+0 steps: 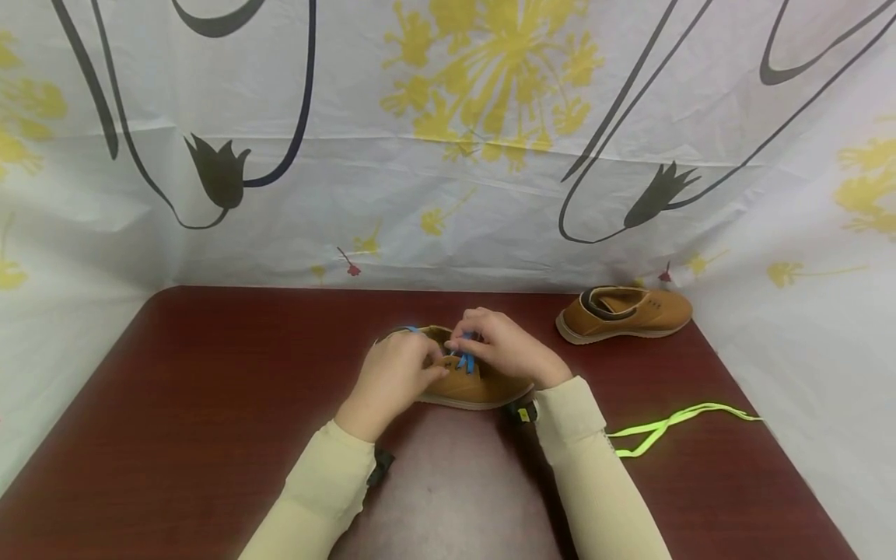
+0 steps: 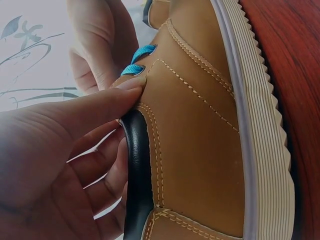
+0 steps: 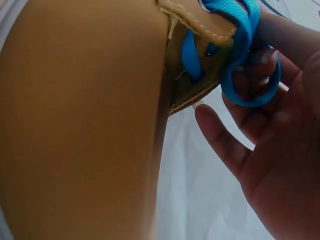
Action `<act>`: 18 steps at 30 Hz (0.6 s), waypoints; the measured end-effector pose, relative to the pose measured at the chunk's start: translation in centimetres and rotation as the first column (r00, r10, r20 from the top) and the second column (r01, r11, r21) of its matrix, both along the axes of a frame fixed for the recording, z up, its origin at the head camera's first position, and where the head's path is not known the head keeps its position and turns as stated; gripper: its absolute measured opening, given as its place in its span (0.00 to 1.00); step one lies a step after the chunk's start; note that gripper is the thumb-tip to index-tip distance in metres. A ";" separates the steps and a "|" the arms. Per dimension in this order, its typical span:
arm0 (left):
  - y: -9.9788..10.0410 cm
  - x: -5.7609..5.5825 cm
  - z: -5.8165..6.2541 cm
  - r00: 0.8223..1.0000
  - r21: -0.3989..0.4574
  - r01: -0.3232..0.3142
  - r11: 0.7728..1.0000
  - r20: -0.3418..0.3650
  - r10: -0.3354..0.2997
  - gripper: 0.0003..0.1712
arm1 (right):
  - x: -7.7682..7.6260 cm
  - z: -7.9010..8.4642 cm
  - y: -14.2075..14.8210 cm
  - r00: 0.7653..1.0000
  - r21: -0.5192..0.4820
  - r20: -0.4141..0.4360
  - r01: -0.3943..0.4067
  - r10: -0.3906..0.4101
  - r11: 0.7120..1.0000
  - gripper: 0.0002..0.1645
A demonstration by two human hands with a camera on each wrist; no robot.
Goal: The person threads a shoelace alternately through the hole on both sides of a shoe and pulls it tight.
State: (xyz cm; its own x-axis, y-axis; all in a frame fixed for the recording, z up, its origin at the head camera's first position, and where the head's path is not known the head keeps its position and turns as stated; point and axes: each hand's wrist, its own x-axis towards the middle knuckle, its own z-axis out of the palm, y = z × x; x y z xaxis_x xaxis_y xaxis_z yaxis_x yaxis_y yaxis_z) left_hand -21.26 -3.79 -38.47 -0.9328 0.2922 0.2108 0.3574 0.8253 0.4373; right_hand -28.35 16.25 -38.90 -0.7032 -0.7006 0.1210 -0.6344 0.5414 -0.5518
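A tan shoe (image 1: 498, 389) with a black-lined collar lies in front of me on the table, its toe pointing right. My left hand (image 1: 395, 373) grips its opening; in the left wrist view the thumb (image 2: 107, 102) presses beside the eyelets while the fingers curl behind the collar. A blue shoelace (image 3: 242, 30) runs through some of the eyelets. Over the tongue, my right hand (image 1: 507, 346) pinches this lace, and a loop of it hangs by the fingers in the right wrist view. The fingertips inside the shoe are partly hidden.
Another tan shoe (image 1: 630, 313), with no lace in its eyelets, stands at the back right of the dark red table (image 1: 210, 435). A neon yellow-green lace (image 1: 658, 426) lies to the right of my right sleeve. A patterned white sheet (image 1: 364, 202) hangs behind the table.
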 end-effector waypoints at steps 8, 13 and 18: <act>0.0 0.0 0.0 1.000 0.020 0.002 1.000 -0.007 -0.002 0.06 | 0.1 0.1 -0.1 1.000 0.027 0.009 -0.019 0.019 0.999 0.08; 0.0 -0.1 -0.1 1.000 0.023 0.001 1.000 -0.005 -0.001 0.07 | 0.3 0.1 -0.3 1.000 0.038 -0.003 -0.023 0.023 0.999 0.08; -0.1 -0.2 -0.3 1.000 0.023 -0.002 1.000 -0.004 0.002 0.06 | 0.4 0.1 -0.6 1.000 0.044 0.007 -0.030 0.030 0.999 0.09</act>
